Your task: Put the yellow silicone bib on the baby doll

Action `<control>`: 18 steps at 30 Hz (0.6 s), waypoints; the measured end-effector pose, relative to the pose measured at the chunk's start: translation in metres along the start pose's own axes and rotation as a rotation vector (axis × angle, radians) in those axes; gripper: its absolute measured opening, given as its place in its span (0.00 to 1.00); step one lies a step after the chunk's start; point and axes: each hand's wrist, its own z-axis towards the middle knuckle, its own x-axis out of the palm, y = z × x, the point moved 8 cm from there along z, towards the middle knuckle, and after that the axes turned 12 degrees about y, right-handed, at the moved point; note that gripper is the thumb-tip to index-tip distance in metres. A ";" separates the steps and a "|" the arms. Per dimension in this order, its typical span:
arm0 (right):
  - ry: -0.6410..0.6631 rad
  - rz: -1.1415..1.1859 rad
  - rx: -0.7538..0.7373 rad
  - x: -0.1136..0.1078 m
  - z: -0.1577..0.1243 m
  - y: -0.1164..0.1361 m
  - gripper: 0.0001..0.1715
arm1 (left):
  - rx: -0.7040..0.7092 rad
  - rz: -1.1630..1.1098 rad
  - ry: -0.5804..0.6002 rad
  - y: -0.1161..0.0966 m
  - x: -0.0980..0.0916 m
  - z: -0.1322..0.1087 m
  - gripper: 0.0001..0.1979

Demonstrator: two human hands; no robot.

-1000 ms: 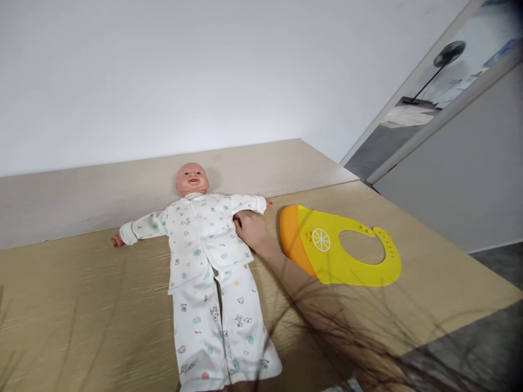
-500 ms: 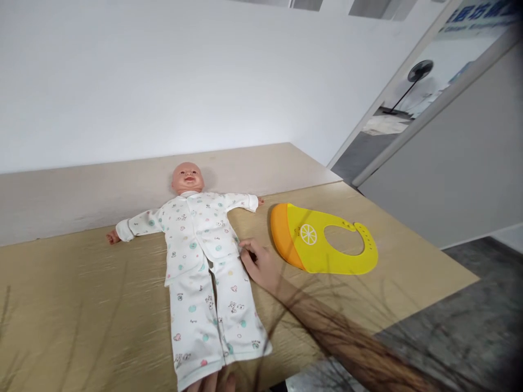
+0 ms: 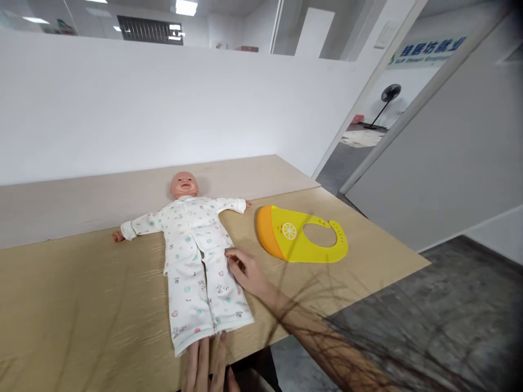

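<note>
A baby doll (image 3: 184,184) lies on its back with both arms spread, dressed in a white printed top (image 3: 180,226) and matching trousers (image 3: 190,305). Beside its hip, my right hand (image 3: 251,277) has loosely curled fingers. The tips of its index finger and thumb touch the trousers near the waist, with a gap between them. My left hand (image 3: 202,365) is at the bottom, fingers stretched out against a trouser hem; its palm is out of view. To the right lies a yellow bib (image 3: 281,239) with an orange pocket.
The wooden table (image 3: 102,299) meets a white wall (image 3: 122,109) at the back, and its right edge drops to a grey floor (image 3: 408,305). Beyond a doorway on the right stands a black fan (image 3: 391,93). Blurred dark strands cross the lower view.
The camera view has tilted up, showing more of the wall and window. More of my left hand's fingers shows at the trouser hem. My right hand stays by the doll's hip.
</note>
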 end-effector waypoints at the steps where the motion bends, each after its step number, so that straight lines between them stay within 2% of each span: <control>1: 0.012 -0.004 -0.002 0.001 0.001 0.001 0.08 | -0.026 -0.017 0.018 -0.003 0.003 0.000 0.39; 6: 0.027 -0.004 -0.040 0.005 0.002 0.002 0.07 | 0.003 0.043 0.157 -0.013 0.012 0.000 0.47; 11: 0.020 -0.003 -0.102 0.004 0.002 0.004 0.07 | -0.011 0.136 0.167 -0.014 0.014 0.002 0.48; 13: 0.013 0.012 -0.097 0.003 0.002 0.004 0.07 | 0.001 0.183 0.175 -0.015 0.017 0.001 0.42; 16: 0.007 0.055 -0.060 0.001 0.002 0.002 0.07 | 0.085 0.263 0.200 -0.020 0.021 0.004 0.25; 18: 0.012 0.079 -0.029 0.000 0.001 -0.001 0.08 | 0.118 0.290 0.212 -0.022 0.021 0.008 0.18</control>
